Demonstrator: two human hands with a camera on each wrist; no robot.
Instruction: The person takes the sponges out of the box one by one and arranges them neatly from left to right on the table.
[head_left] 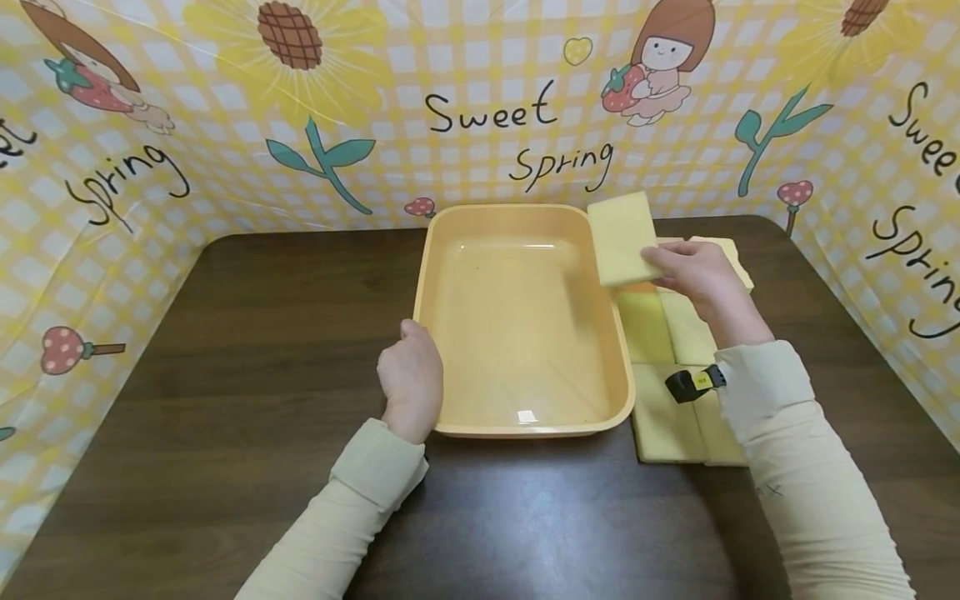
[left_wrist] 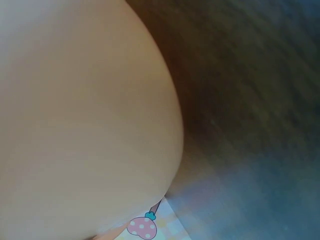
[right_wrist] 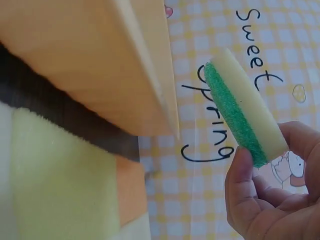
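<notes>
My right hand (head_left: 697, 271) pinches a sponge (head_left: 622, 237) by its edge, thumb on one face, above the right rim of a yellow plastic basin (head_left: 525, 432). In the right wrist view the sponge (right_wrist: 255, 107) shows a pale foam layer and a green scouring layer, with the hand (right_wrist: 280, 200) at its lower end. At the basin's left side, my left hand (head_left: 411, 379) grips the rim; its fingertips are hidden. Only a large blurred part of the left hand (left_wrist: 90, 120) fills the left wrist view.
Several more sponges (head_left: 667, 417) lie flat in rows to the right of the basin, partly covered by my right forearm. One orange piece (right_wrist: 131, 187) lies among them. The dark wooden table (head_left: 262, 333) meets a patterned yellow checked cloth (head_left: 480, 167) at the back and sides.
</notes>
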